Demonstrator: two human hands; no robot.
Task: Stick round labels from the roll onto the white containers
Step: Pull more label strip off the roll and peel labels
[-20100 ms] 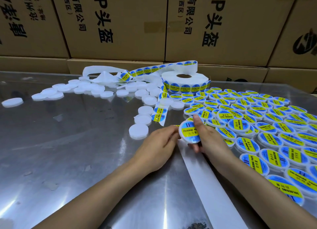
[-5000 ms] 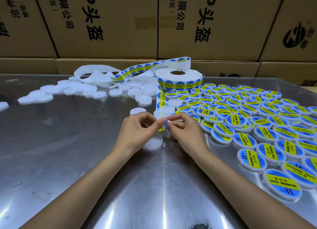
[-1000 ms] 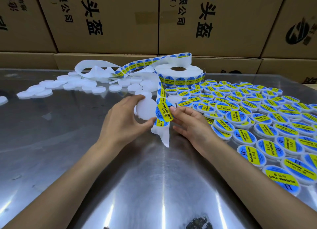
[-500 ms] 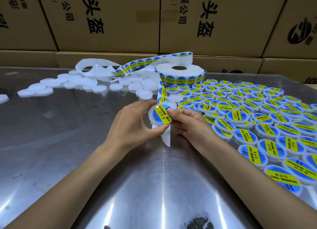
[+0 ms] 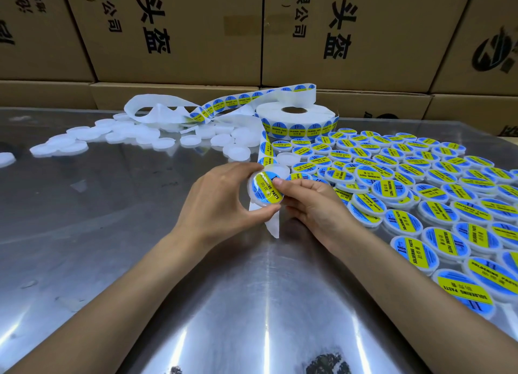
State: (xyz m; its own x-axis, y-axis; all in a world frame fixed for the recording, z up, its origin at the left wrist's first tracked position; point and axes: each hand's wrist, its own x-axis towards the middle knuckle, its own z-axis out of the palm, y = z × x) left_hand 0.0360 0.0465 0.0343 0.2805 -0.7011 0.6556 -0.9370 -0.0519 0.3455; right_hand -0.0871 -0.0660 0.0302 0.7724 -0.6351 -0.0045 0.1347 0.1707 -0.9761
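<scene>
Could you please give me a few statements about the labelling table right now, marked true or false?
1. The left hand holds a container that carries a blue and yellow label. True.
2. The label roll lies at the near edge of the table, by the wrists. False: it sits at the far side, in front of the cardboard boxes.
3. The labelled containers are gathered on the right. True.
4. The right hand rests flat on the table away from the container. False: its fingertip touches the label.

Cardboard boxes (image 5: 179, 31); steel table (image 5: 112, 233)
</scene>
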